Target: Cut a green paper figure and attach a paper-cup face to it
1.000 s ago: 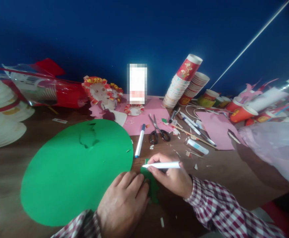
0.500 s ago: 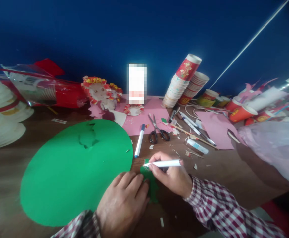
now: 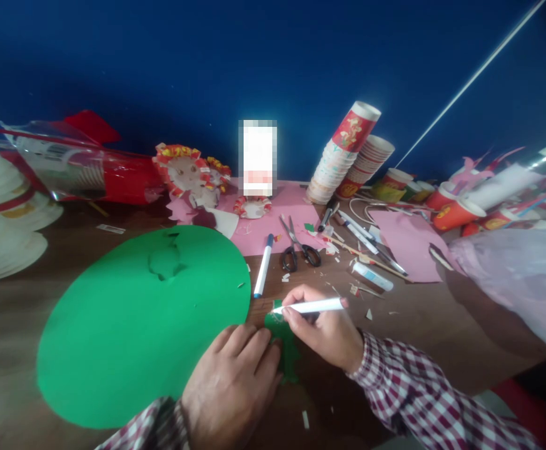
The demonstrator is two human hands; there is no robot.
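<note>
My right hand [image 3: 322, 331] grips a white marker [image 3: 311, 306] with its tip pointing left onto a small green paper cut-out [image 3: 286, 347] on the wooden table [image 3: 418, 325]. Just left of it, my left hand [image 3: 232, 381] lies flat with fingers together, pressing the cut-out's left edge down. A large green paper sheet [image 3: 141, 319] with a shape cut out of its upper part lies to the left, its edge under my left hand.
Scissors [image 3: 298, 250] and a blue-capped marker [image 3: 263, 265] lie behind my hands. Pink paper [image 3: 406, 244], pens, a glue tube [image 3: 371, 275] and paper scraps lie to the right. Stacked paper cups [image 3: 343, 156], paper-plate crafts [image 3: 186, 172] and paper plates [image 3: 5, 219] line the back and left.
My right hand and the marker have shifted slightly upward over the cut-out. My left hand stays put.
</note>
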